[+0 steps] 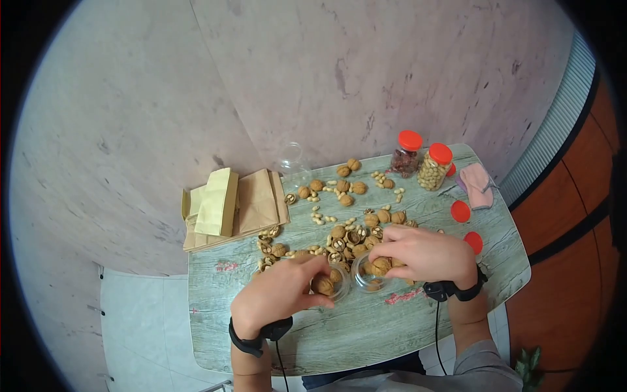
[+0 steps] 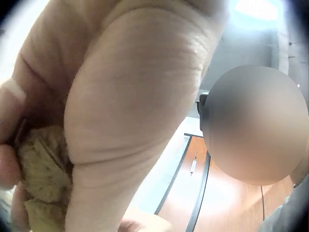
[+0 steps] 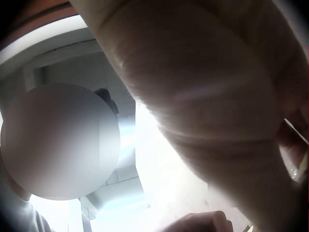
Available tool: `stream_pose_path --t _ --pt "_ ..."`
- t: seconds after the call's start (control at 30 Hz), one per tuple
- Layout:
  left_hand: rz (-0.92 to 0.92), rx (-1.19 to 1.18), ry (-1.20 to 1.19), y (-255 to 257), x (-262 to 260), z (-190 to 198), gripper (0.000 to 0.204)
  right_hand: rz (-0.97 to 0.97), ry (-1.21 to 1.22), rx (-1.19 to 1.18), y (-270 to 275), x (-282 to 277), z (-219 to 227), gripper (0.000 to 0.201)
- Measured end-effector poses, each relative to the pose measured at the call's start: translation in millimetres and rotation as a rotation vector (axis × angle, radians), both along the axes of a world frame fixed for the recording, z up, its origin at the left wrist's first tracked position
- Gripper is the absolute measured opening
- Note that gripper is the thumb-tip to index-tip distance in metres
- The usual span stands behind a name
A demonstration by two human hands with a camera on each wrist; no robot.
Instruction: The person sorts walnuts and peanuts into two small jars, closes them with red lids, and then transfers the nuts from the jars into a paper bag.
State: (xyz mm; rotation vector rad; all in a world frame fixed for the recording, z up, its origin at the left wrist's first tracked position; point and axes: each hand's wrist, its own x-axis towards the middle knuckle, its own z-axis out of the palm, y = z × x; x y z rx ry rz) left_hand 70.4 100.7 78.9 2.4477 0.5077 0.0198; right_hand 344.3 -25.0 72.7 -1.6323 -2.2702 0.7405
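Observation:
My left hand [image 1: 281, 287] bends over a small clear plastic jar [image 1: 344, 291], gripping a walnut [image 1: 322, 285] between thumb and fingers at its mouth. Up close in the left wrist view, a walnut [image 2: 46, 164] shows between the fingers and the thumb, with a second one just below it. My right hand [image 1: 428, 253] pinches a walnut [image 1: 379, 266] over another clear jar [image 1: 360, 279], which stands just right of the first. The right wrist view is mostly filled by the palm, which hides that walnut.
Walnuts [image 1: 337, 232], cracked shells [image 1: 266, 247] and peanuts [image 1: 319, 218] lie scattered beyond the hands. Red-lidded jars of dark dried fruit [image 1: 405, 163] and of nuts [image 1: 431, 173] stand back right, near loose red lids [image 1: 460, 211] and a pink cloth [image 1: 477, 186]. Paper bags [image 1: 261, 202] lie back left.

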Motion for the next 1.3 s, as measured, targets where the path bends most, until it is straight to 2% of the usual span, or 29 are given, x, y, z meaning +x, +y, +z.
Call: stream_pose_path --t 0.3,0.37,0.57,0.67,0.73,0.87,0.93,1.2,1.3 --pt "0.008 0.036 0.052 -5.2 6.7 -2.1 0.043 -0.039 -0.048 0.033 -0.1 -2.3 1.2 0.03" --pt "0.013 0.047 0.06 -5.8 7.0 -3.0 0.043 -0.021 0.018 0.082 2.5 -3.0 -2.1 0.031" --pt "0.061 0.03 0.11 -7.5 6.8 0.8 0.04 0.024 -0.024 0.128 5.1 -9.1 -8.5 0.036" --pt "0.062 0.05 0.081 -8.2 7.0 -0.5 0.035 0.044 -0.047 0.113 6.3 -14.1 -6.3 0.034" --pt "-0.005 0.041 -0.018 -7.1 5.6 -6.3 0.03 0.055 -0.043 0.107 7.3 -15.6 -6.9 0.033" --pt "0.019 0.059 0.02 -12.1 8.0 -1.4 0.026 0.086 -0.03 0.106 9.1 -16.0 -11.4 0.033" --pt "-0.046 0.106 0.012 -11.8 7.6 -2.1 0.024 0.092 -0.025 0.111 9.9 -16.8 -12.5 0.033" --pt "0.012 0.068 -0.025 -6.4 -1.0 -0.7 0.029 0.088 -0.003 0.09 10.5 -15.5 -11.2 0.031" --pt "0.057 0.066 -0.038 4.7 -7.5 -2.5 0.027 0.052 0.072 0.18 12.0 1.2 -7.1 0.027"
